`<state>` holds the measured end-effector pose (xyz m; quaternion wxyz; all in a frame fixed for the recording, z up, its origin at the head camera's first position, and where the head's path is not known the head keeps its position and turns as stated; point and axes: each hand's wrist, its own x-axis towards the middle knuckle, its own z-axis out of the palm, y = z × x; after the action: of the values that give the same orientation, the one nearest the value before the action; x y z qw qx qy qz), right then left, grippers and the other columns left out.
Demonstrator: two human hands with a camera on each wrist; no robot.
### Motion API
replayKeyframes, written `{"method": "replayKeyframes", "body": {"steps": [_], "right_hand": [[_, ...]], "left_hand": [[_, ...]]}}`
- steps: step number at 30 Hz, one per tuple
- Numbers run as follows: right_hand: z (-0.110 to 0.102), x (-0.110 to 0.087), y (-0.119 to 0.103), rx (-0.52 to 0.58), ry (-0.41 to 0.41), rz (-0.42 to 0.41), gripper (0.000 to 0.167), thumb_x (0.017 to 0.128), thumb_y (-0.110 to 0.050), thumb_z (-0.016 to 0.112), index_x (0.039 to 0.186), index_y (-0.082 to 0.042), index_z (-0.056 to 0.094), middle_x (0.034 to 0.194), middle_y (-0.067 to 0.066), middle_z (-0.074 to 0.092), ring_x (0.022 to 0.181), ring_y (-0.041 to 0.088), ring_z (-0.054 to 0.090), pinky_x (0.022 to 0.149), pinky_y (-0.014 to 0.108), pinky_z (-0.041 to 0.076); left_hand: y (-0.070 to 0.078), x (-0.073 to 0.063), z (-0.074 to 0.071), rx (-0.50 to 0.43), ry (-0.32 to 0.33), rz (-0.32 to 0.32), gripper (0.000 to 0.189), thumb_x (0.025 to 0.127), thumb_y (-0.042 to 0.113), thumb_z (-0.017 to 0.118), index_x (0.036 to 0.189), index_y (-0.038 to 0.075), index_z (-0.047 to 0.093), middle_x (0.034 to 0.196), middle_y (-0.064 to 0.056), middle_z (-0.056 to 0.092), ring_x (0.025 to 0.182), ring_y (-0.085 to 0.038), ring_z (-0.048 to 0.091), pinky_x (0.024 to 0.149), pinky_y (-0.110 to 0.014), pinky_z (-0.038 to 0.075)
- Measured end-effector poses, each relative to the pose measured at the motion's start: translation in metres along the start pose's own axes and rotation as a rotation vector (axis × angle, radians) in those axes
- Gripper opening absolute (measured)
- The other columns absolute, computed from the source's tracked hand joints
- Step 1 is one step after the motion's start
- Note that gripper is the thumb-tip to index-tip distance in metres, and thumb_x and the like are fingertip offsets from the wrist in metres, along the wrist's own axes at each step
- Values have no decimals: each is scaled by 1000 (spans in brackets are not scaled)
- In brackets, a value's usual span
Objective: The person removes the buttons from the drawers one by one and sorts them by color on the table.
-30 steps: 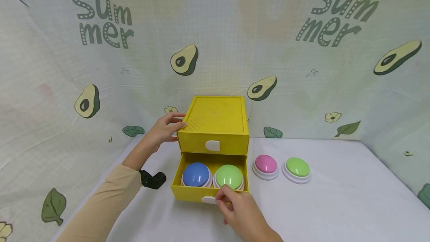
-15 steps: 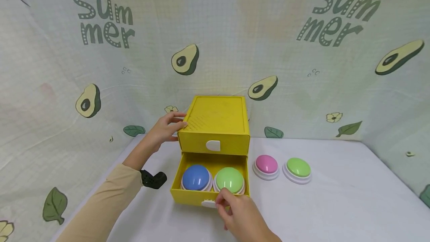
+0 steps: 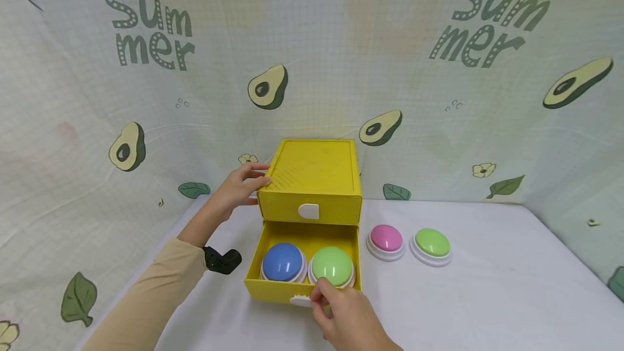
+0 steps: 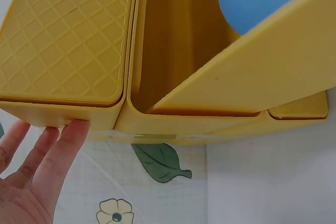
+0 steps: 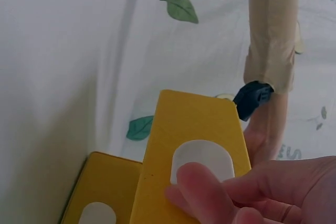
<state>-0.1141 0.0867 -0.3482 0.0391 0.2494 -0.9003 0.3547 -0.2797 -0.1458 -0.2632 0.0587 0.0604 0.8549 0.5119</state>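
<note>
A yellow drawer unit (image 3: 317,164) with two drawers stands on the white table. Its lower drawer (image 3: 273,291) is pulled out and holds a blue dome button (image 3: 283,262) on the left and a light green dome button (image 3: 332,266) on the right, both on white bases. My right hand (image 3: 348,310) pinches the white handle (image 5: 202,156) of that drawer between thumb and fingers. My left hand (image 3: 240,187) rests against the unit's upper left side; in the left wrist view its fingers (image 4: 58,161) are straight against the yellow wall. The upper drawer (image 3: 278,208) is pushed in.
To the unit's right on the table, a pink button (image 3: 386,238) and another green button (image 3: 433,242) lie side by side. A patterned cloth (image 3: 317,58) with avocados hangs behind and along the sides. A black strap device (image 3: 221,260) sits on the left wrist.
The lower drawer has slid a little farther out toward me, carrying the blue and green buttons. My right hand has moved along with its handle; the left hand stays in place.
</note>
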Motion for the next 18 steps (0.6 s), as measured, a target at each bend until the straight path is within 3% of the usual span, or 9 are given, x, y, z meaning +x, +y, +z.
{"method": "replayKeyframes", "body": {"steps": [13, 18], "right_hand": [[0, -3, -4, -14, -60, 49, 11, 84, -14, 66, 82, -18, 56, 60, -14, 52, 48, -3, 37, 49, 13, 37], [-2, -2, -3, -38, -61, 30, 11, 85, -15, 66, 83, -19, 56, 62, -14, 53, 51, -3, 39, 51, 13, 39]], "left_hand": [[1, -1, 1, 7, 5, -4, 49, 94, 30, 53, 139, 19, 38, 138, -14, 40, 121, -35, 49, 92, -49, 49], [3, -2, 0, 3, 4, -8, 49, 94, 30, 53, 139, 19, 38, 138, -14, 40, 121, -35, 49, 92, -49, 49]]}}
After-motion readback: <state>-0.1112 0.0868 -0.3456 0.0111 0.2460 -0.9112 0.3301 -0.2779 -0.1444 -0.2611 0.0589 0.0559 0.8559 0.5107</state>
